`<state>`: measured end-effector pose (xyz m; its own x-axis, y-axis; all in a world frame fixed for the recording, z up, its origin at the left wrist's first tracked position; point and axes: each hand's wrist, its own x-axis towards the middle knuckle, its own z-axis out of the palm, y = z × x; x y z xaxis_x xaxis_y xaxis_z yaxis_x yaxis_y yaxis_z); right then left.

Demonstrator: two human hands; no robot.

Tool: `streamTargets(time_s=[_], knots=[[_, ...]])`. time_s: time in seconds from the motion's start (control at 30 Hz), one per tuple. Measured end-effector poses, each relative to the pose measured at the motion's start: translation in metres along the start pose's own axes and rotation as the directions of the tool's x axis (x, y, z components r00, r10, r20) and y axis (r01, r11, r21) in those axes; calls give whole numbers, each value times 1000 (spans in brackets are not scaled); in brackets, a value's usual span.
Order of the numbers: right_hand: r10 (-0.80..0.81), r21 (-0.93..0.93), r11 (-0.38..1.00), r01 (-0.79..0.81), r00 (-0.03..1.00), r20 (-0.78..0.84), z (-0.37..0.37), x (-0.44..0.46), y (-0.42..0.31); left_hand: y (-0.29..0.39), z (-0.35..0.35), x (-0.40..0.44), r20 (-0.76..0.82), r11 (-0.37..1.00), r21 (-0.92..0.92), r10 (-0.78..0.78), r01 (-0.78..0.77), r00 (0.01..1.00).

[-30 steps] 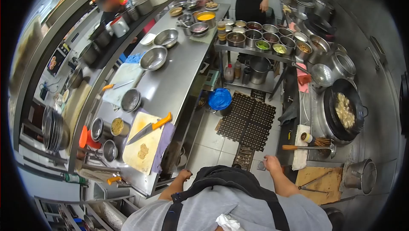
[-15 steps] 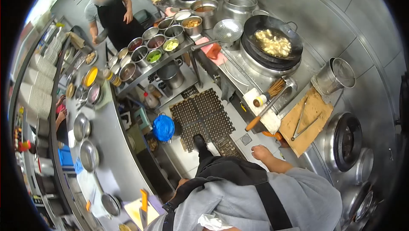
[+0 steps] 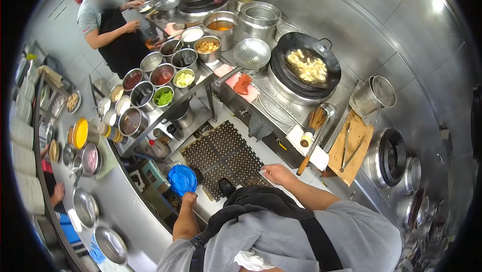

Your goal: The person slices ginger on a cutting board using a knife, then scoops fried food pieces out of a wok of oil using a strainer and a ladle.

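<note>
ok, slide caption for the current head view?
Kitchen, head view: pale food pieces in a dark wok, left hand near a blue-topped container, right hand apparently empty.

White plates [image 3: 22, 154] stand in stacks along the left edge, beside a steel counter [image 3: 135, 214] bearing two wide steel bowls [image 3: 85, 208] and a container of bright yellow liquid [image 3: 80, 132]. Beyond a black perforated floor mat [image 3: 216, 151], a pot of chopped greens [image 3: 163, 97] sits among others, near a person in a black apron [image 3: 113, 38]. Tongs [image 3: 347, 144] lie spread on a brown board [image 3: 355, 136], and what seem to be metal vessels [image 3: 414, 212] blur together at lower right.
</note>
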<state>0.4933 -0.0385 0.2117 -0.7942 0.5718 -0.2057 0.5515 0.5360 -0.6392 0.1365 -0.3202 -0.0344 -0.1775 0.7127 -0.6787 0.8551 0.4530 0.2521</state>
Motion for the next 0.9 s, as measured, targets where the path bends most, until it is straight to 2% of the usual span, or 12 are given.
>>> streamTargets(time_s=[0.13, 0.17, 0.2, 0.27, 0.37, 0.4, 0.5, 0.57, 0.7, 0.77, 0.83, 0.9], knots=[[-2, -59, 998, -22, 930, -368, -39, -4, 13, -25, -2, 54, 288, 808, -340, -397, 481, 871], [-45, -108, 994, -10, 869, -494, -47, -12, 37, -28, -2, 70, 281, 818, -334, -389, 469, 877], [263, 53, 961, -271, 842, -472, -72, -25, 33, -34, 8, 84, 197, 932, -208, -258, 297, 946], [267, 21, 921, -389, 589, -762, -97, -56, 82, -35, 17, 98, 11, 998, 61, 13, -13, 1000], [432, 290, 825, -485, 210, -877, -154, -107, 129, 58, -84, 23, 174, 682, -601, -397, 416, 901], [371, 196, 745, -637, 152, -916, -177, -112, 110, 48, -74, 35, 174, 702, -577, -394, 417, 903], [164, 106, 695, -711, 13, -986, -243, -127, 88, 6, -21, 99, 113, 951, -218, 250, -221, 962], [7, 13, 693, -721, -11, -1000, -280, -133, 107, 1, -20, 117, 20, 702, 319, 667, -637, 745], [100, 84, 648, -757, -25, -995, -333, -126, 148, 4, -76, 94, 72, 980, -192, 63, -48, 995], [124, -20, 384, -923, 74, -990, -354, -126, 214, 4, -102, 87, 51, 985, -174, 11, -2, 999], [499, 172, 328, -929, 16, -866, -376, -120, 239, 8, -123, 89, 35, 990, -139, 12, -7, 999], [318, 54, 364, -930, 70, -945, -377, -118, 307, 15, -137, 89, 29, 996, -73, 46, -44, 999]])
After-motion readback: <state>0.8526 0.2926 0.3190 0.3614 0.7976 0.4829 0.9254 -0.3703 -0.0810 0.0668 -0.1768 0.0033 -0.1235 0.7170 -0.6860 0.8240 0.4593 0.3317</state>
